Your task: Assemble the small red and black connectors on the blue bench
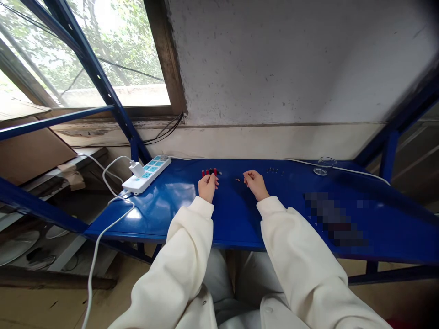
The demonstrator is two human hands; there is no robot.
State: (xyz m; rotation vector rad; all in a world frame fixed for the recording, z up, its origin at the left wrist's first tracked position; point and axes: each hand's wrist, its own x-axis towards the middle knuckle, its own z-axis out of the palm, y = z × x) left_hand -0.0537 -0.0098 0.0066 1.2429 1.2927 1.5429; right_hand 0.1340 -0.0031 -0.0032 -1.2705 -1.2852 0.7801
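Observation:
My left hand point(207, 187) is at the middle of the blue table point(233, 224), its fingers curled in a pinch. What it holds, if anything, is too small to make out. Just beyond its fingertips lies a row of small red and black cylindrical pieces point(215, 171), partly covered by the hand. A tiny copper-coloured piece point(237, 179) rests between the two hands. To the right of it, my right hand point(254, 183) has thumb and fingers pinched together; anything between them is hidden. Several tiny metal pieces point(272, 170) stand beyond and right of that hand.
A white power strip point(147, 175) with a plugged-in adapter point(136, 169) is on the table's left, its white cable point(99, 242) hanging over the edge. Toward the back right is a clear glass cup point(322, 167). A blurred dark patch point(336, 221) covers something at right.

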